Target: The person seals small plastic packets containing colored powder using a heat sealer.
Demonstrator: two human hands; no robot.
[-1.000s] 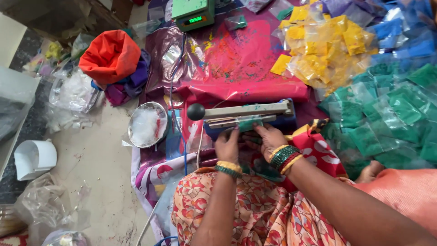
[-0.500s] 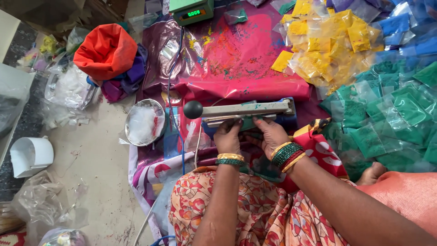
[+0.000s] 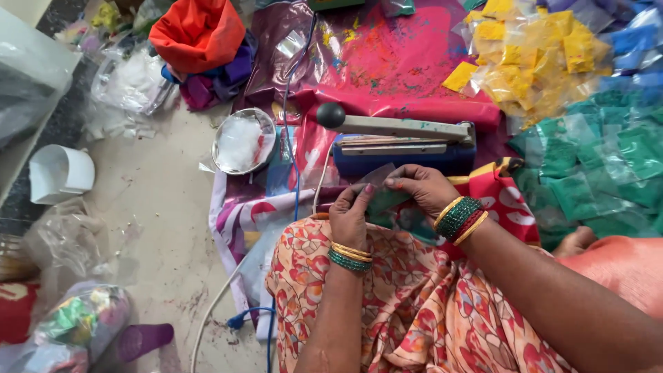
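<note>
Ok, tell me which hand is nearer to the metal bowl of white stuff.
Left. The left hand is just right of the metal bowl and a little nearer the person. The right hand lies farther right, past the left hand. Both pinch a small clear packet between them.

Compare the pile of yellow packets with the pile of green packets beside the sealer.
The yellow packets hold yellow powder; the green packets hold green. The yellow pile lies beyond the heat sealer, at the far right of the mat; the green pile lies nearer the person, to the sealer's right. The green pile spreads wider. Both are small clear plastic bags, heaped loosely.
</note>
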